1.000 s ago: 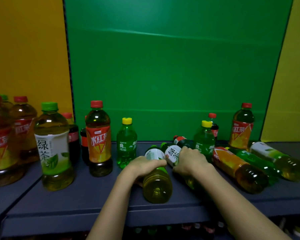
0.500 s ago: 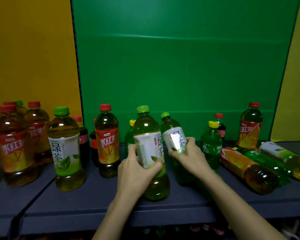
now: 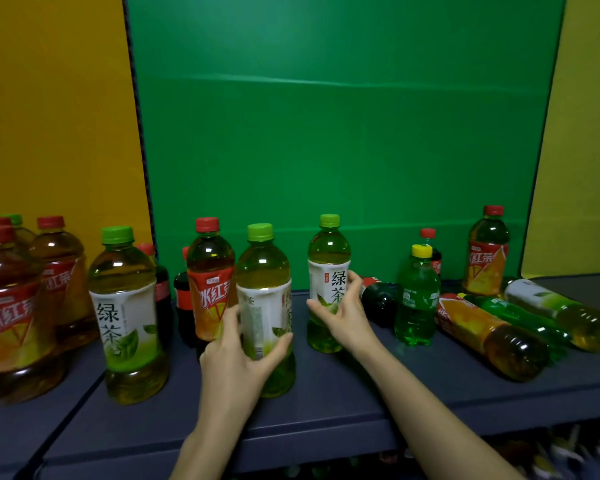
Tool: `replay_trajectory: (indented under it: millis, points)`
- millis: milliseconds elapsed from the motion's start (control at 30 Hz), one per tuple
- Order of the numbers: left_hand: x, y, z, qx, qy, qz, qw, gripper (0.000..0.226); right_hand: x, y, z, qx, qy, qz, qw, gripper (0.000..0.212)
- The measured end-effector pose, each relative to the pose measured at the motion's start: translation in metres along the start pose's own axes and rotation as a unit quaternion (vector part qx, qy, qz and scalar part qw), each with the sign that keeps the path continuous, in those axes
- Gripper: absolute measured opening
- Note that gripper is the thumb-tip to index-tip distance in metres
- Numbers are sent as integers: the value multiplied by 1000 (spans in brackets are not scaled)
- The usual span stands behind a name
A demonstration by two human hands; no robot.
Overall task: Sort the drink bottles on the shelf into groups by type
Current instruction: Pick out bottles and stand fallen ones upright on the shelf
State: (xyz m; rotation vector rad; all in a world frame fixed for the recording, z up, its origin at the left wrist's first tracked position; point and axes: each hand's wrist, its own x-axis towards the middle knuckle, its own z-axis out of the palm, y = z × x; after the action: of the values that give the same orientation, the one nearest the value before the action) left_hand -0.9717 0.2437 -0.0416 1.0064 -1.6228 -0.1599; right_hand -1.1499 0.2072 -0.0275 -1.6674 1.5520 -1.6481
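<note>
Two green tea bottles stand upright mid-shelf. My left hand (image 3: 238, 358) wraps the nearer green tea bottle (image 3: 265, 289), label turned sideways. My right hand (image 3: 343, 311) grips the farther green tea bottle (image 3: 329, 258) at its white label. A third green tea bottle (image 3: 125, 313) stands to the left. Beside it is a red-capped iced black tea bottle (image 3: 210, 271), with several more iced tea bottles (image 3: 11, 306) at far left.
A small green soda bottle (image 3: 417, 299) stands at the right, a cola bottle (image 3: 378, 299) lies behind it. Iced tea (image 3: 489, 336), green soda (image 3: 513, 313) and green tea (image 3: 565, 313) bottles lie on their sides at right. Another iced tea (image 3: 487, 254) stands behind. The dark shelf (image 3: 326, 410) has a front edge.
Both green tea bottles went from lying on the shelf to standing upright. Since half a second ago they have moved apart, the right one farther back and to the right.
</note>
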Motion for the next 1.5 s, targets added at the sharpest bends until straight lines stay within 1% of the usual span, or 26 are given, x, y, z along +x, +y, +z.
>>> replay_trajectory:
  millis: [167, 233, 333, 400, 433, 467, 500, 533, 600, 700, 733, 800, 867, 933, 1000, 1100, 1200, 1267, 1333, 1400, 1500]
  points:
    - [-2, -5, 3, 6, 12, -7, 1000, 57, 0, -2, 2, -12, 0, 18, 1000, 83]
    - [-4, -4, 4, -1, 2, -21, 1000, 58, -4, -6, -2, -26, -10, 36, 999, 81]
    - [-8, 1, 5, 5, 1, -36, 999, 69, -17, -12, -16, -80, -9, 40, 996, 69]
    - [-13, 5, 6, 12, 47, -5, 999, 73, -28, -14, -31, -144, -1, 23, 989, 54]
    - [-17, 8, 6, 4, 80, 34, 996, 68, -36, -15, -40, -166, 1, 17, 986, 45]
    - [-22, 14, 6, -12, 107, 79, 991, 57, -43, -17, -51, -173, 2, 14, 985, 36]
    - [-26, 20, 8, -38, 118, 122, 985, 43, -50, -19, -62, -174, 4, 9, 985, 27]
    - [-28, 26, 11, -66, 111, 150, 980, 29, -56, -22, -73, -176, 6, 4, 984, 21]
    - [-30, 40, 25, -107, 49, 160, 980, 15, -65, -26, -99, -200, 10, -4, 980, 15]
    - [-25, 60, 56, -124, -85, 108, 983, 3, -64, -25, -140, -245, 44, -8, 969, 14]
    - [-22, 66, 67, -129, -115, 83, 981, 8, -61, -22, -152, -264, 64, -9, 962, 14]
    - [-12, 73, 93, -135, -154, 42, 978, 9, -53, -13, -175, -324, 86, -5, 942, 17]
    - [1, 76, 119, -101, -187, 4, 977, 15, -43, -2, -191, -387, 59, 30, 920, 25]
    - [16, 75, 146, -58, -205, -42, 976, 24, -35, 10, -200, -428, 15, 85, 900, 37]
    - [32, 74, 167, -25, -216, -93, 972, 27, -28, 18, -205, -464, -17, 116, 878, 47]
    - [52, 74, 192, 29, -249, -174, 952, 37, -17, 21, -209, -516, -51, 125, 846, 53]
    - [63, 75, 212, 61, -287, -239, 925, 59, -8, 21, -209, -546, -77, 130, 824, 58]
    - [68, 77, 222, 80, -296, -261, 915, 67, -3, 20, -207, -568, -98, 130, 807, 60]
    - [74, 77, 229, 112, -301, -271, 908, 69, 1, 23, -204, -582, -116, 138, 793, 61]
    - [81, 75, 234, 139, -312, -272, 900, 67, 4, 27, -201, -583, -124, 152, 789, 61]
    - [89, 72, 240, 147, -335, -280, 888, 66, 7, 35, -201, -547, -117, 169, 811, 56]
